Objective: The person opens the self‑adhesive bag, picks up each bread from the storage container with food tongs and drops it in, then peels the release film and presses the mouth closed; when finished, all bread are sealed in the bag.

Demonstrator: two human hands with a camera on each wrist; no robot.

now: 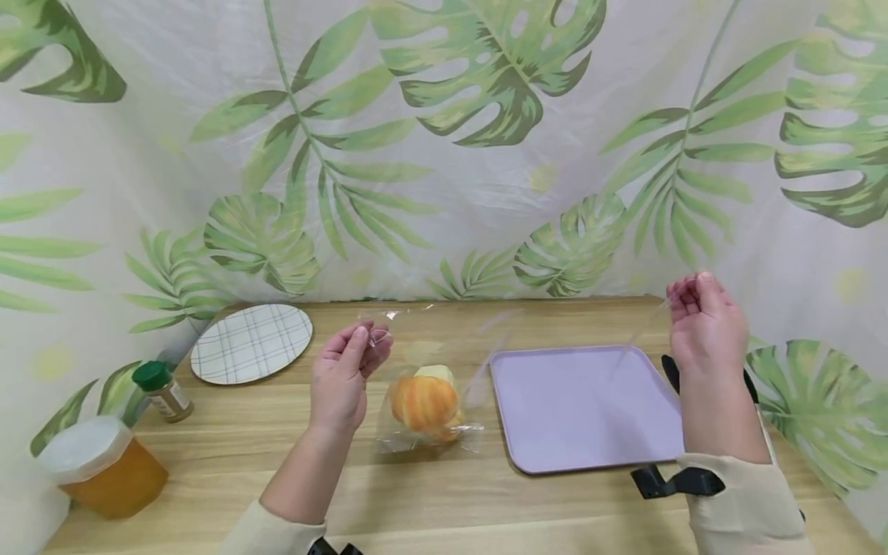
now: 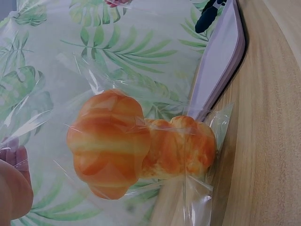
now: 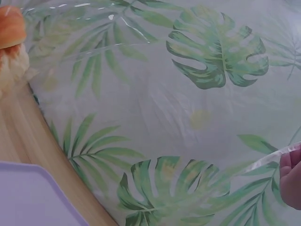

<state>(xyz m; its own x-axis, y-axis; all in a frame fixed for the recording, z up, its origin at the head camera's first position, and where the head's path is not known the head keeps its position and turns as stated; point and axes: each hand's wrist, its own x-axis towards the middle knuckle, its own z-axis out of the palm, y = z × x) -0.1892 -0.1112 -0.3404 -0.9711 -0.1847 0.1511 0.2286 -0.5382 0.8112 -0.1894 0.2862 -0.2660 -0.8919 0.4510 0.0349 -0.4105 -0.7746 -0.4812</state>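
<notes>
A clear plastic bag [image 1: 409, 442] hangs upright over the wooden table, with bread rolls inside. One orange-gold roll [image 1: 425, 402] is ridged; a second, lumpier roll [image 2: 181, 146] lies beneath it, as the left wrist view shows. My left hand [image 1: 340, 378] pinches the bag's upper edge between thumb and fingers. Raised to the right, above the tray's right side, my right hand [image 1: 709, 339] has its fingers curled and pinches a thin clear plastic strip [image 3: 268, 160]. This strip slants away from the fingers; its far end is too faint to follow.
A lilac tray [image 1: 583, 408] lies right of the bag. At the back left is an oval checked plate [image 1: 251, 343]. Nearer stand a green-capped spice jar [image 1: 163, 391] and a white-lidded amber tub [image 1: 114, 478]. A leaf-print curtain [image 1: 486, 193] closes off the back.
</notes>
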